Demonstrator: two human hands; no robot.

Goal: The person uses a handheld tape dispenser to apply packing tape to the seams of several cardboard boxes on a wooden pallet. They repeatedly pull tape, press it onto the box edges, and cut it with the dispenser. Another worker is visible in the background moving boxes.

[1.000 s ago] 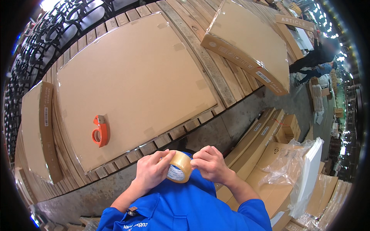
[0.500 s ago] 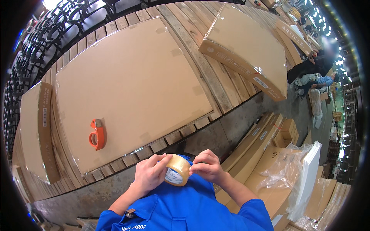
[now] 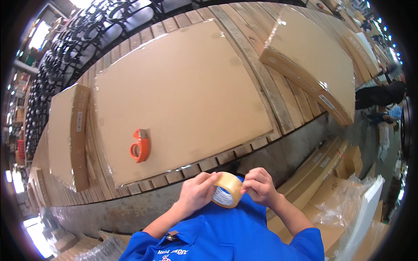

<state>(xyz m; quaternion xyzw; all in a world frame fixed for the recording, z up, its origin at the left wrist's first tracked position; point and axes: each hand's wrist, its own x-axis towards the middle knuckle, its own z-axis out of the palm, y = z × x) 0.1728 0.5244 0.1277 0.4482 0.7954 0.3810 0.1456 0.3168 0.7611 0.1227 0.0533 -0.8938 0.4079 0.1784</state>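
Note:
A wide roll of clear yellowish packing tape (image 3: 234, 184) is held up in front of my blue shirt. My left hand (image 3: 197, 194) grips its left side, thumb and fingers closed on the rim. At the roll's right edge, my right hand (image 3: 260, 187) is closed in a pinch against the tape; whether a loose end lies between the fingertips is too small to make out. Beyond my hands a large flat cardboard box (image 3: 183, 95) lies on wooden slats. An orange tape dispenser (image 3: 139, 146) rests on its near left part, with no tape roll visible in it.
Another flat carton (image 3: 313, 56) lies at the right on the slatted platform (image 3: 244, 39), and a narrower one (image 3: 65, 135) at the left. Long cartons (image 3: 313, 165) and plastic wrap (image 3: 339, 209) are at my right. Black metal frames (image 3: 96, 35) stand behind. People are at the far right.
The whole scene has shifted rightward in the picture as my head turned left. Both hands keep hold of the tape roll, with little change in grip.

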